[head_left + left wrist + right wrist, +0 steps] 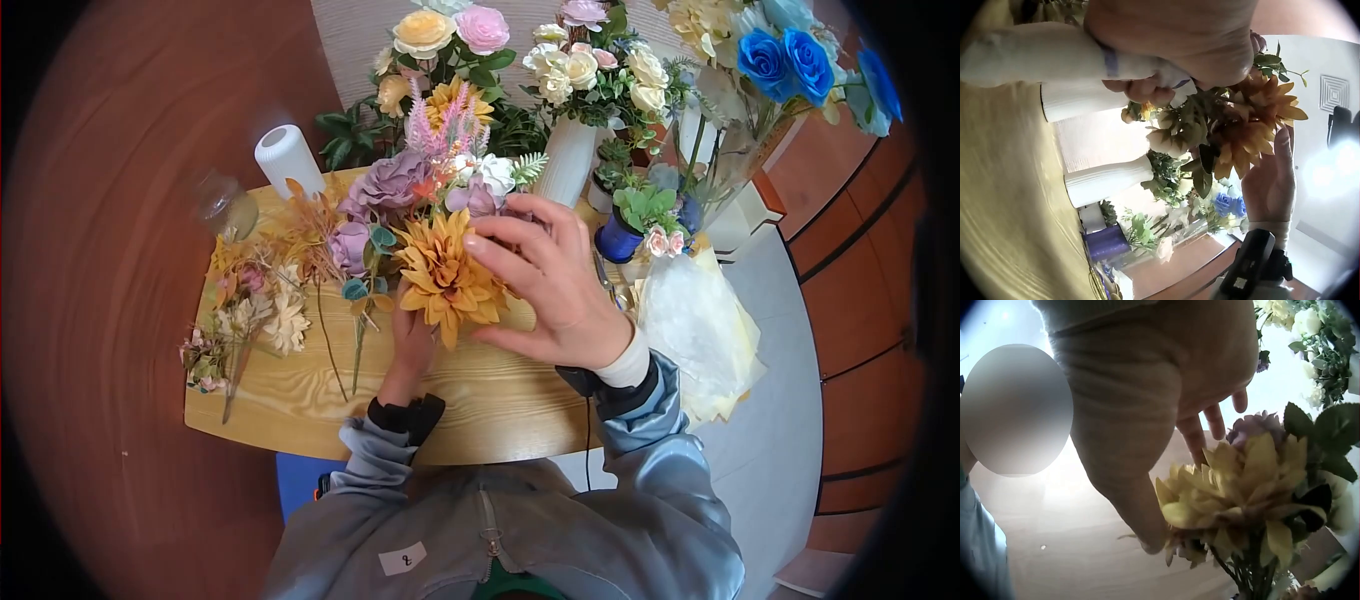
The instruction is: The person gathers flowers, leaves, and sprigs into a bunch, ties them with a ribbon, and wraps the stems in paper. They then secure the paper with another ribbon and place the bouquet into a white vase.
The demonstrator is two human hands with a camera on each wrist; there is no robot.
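My left hand [412, 340] grips a bouquet from below, its fingers curled round a white handle [1029, 56] with a purple band that shows in the left wrist view. A large orange-yellow flower [450, 275] faces up at the front of the bunch. Behind it stand purple roses [390, 185], a white flower [490, 172] and pink flower spikes [448, 120]. My right hand [565, 290] is spread loosely beside the orange-yellow flower, fingertips and thumb right at its petals. In the right wrist view its thumb [1141, 519] and fingers flank the same bloom [1235, 487].
Loose artificial stems [285, 320] lie at the left of the wooden table [480, 420]. A white vase [288, 160], a glass jar [235, 210] and a tall vase of cream roses [568, 160] stand behind. White wrapping sheets [700, 330] and a blue pot [618, 240] are at the right.
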